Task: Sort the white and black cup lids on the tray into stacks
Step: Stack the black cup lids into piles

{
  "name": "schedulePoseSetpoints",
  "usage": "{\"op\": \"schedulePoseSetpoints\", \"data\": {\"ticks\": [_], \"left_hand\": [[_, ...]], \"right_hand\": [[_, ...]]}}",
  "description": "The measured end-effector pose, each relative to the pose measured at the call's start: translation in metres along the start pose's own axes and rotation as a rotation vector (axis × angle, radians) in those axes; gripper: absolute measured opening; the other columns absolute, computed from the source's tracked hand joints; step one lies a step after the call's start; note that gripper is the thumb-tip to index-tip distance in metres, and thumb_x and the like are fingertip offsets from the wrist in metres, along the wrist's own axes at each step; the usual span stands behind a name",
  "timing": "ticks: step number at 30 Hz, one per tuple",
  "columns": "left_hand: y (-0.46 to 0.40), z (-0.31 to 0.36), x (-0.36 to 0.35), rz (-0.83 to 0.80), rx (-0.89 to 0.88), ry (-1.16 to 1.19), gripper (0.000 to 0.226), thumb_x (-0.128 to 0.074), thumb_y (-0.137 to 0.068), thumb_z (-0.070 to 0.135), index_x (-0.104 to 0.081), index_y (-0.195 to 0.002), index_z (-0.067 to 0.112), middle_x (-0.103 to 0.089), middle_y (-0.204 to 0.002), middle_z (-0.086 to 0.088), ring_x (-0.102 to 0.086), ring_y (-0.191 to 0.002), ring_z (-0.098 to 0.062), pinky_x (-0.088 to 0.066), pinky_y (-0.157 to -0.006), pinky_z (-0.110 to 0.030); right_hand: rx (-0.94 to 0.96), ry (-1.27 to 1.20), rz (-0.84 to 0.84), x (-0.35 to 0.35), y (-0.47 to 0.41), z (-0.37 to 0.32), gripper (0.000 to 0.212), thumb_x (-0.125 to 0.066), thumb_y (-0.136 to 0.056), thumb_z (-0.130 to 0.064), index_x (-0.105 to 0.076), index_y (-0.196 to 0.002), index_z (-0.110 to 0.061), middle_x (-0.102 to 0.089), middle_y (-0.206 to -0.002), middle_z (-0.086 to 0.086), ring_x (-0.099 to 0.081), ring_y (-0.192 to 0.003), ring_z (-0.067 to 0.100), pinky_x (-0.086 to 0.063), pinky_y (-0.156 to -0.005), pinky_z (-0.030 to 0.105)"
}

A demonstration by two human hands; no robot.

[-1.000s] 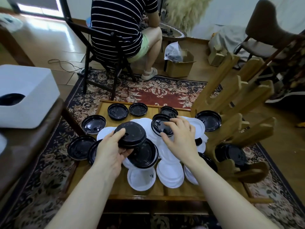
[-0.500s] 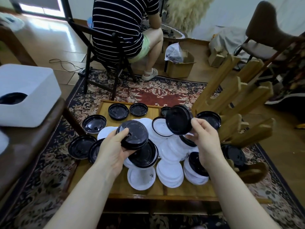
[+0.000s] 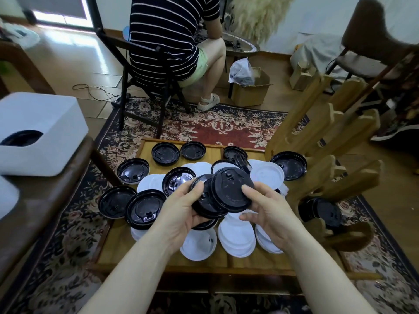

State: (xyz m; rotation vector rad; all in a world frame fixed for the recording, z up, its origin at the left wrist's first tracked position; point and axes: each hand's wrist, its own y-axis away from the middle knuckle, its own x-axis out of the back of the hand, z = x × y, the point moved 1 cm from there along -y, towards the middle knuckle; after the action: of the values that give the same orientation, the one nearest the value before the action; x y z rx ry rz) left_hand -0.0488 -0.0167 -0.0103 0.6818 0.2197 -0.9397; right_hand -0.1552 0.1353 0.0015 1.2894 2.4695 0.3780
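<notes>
Above the wooden tray [image 3: 158, 252], my left hand [image 3: 181, 214] grips a black lid [image 3: 203, 206] by its left edge, thumb on top. My right hand [image 3: 267, 214] holds a second black lid [image 3: 231, 191] that overlaps the first from the right, top side up. Beneath both hands lie several white lids, such as one [image 3: 237, 237] at the front and one [image 3: 267, 175] at the back right. Several black lids lie upside down around them, like the one [image 3: 145, 208] at the left.
A wooden rack [image 3: 326, 168] rises along the tray's right side, with a black lid [image 3: 320, 209] behind it. A white box [image 3: 40, 130] sits on the dark table at left. A person sits on a black chair [image 3: 140, 71] beyond the patterned rug.
My right hand picked a black lid off the pile, lifted it and brought it left onto the black lid held in my left hand. Both hands rose slightly toward each other.
</notes>
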Motion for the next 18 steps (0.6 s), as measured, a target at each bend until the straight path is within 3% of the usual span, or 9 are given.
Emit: {"op": "schedulePoseSetpoints", "data": {"ticks": [3, 6, 10, 13, 18], "left_hand": [[0.001, -0.001, -0.001, -0.019, 0.015, -0.032, 0.033, -0.053, -0.100, 0.026, -0.064, -0.126, 0.008, -0.073, -0.117, -0.015, -0.070, -0.103, -0.033, -0.057, -0.089, -0.050], [0.002, -0.005, -0.002, -0.019, 0.035, -0.041, 0.036, -0.048, -0.102, 0.030, -0.064, -0.127, 0.007, -0.073, -0.117, -0.014, -0.069, -0.109, -0.035, -0.053, -0.095, -0.058], [0.002, -0.006, -0.002, -0.007, 0.036, -0.045, 0.038, -0.045, -0.104, 0.031, -0.064, -0.127, 0.009, -0.073, -0.117, -0.014, -0.069, -0.110, -0.034, -0.058, -0.088, -0.052], [0.003, -0.008, -0.001, 0.022, 0.041, -0.039, 0.035, -0.046, -0.104, 0.030, -0.066, -0.125, 0.010, -0.074, -0.113, -0.014, -0.071, -0.106, -0.033, -0.061, -0.077, -0.046], [0.006, -0.013, 0.001, 0.090, 0.129, -0.005, 0.035, -0.045, -0.105, 0.029, -0.065, -0.123, 0.008, -0.075, -0.109, -0.016, -0.071, -0.102, -0.035, -0.059, -0.078, -0.047]], "right_hand": [[0.054, 0.096, 0.010, 0.000, 0.001, 0.000, 0.027, -0.063, -0.093, -0.018, -0.064, -0.119, -0.012, -0.070, -0.112, 0.013, -0.069, -0.084, 0.018, -0.055, -0.059, 0.028], [0.083, 0.244, 0.004, -0.001, 0.001, 0.000, 0.022, -0.064, -0.093, -0.026, -0.067, -0.114, -0.021, -0.071, -0.109, 0.007, -0.069, -0.090, 0.014, -0.056, -0.066, 0.028], [0.105, 0.309, -0.015, 0.000, 0.000, 0.001, 0.016, -0.062, -0.093, -0.029, -0.070, -0.108, -0.028, -0.074, -0.105, -0.002, -0.068, -0.100, 0.014, -0.055, -0.074, 0.031], [0.102, 0.337, -0.060, 0.000, 0.002, 0.000, 0.018, -0.061, -0.095, -0.029, -0.070, -0.110, -0.027, -0.075, -0.101, -0.003, -0.070, -0.093, 0.012, -0.055, -0.073, 0.032], [0.080, 0.381, -0.117, 0.001, 0.002, 0.002, 0.025, -0.060, -0.096, -0.029, -0.064, -0.120, -0.025, -0.076, -0.098, 0.003, -0.071, -0.086, 0.021, -0.058, -0.073, 0.038]]}}
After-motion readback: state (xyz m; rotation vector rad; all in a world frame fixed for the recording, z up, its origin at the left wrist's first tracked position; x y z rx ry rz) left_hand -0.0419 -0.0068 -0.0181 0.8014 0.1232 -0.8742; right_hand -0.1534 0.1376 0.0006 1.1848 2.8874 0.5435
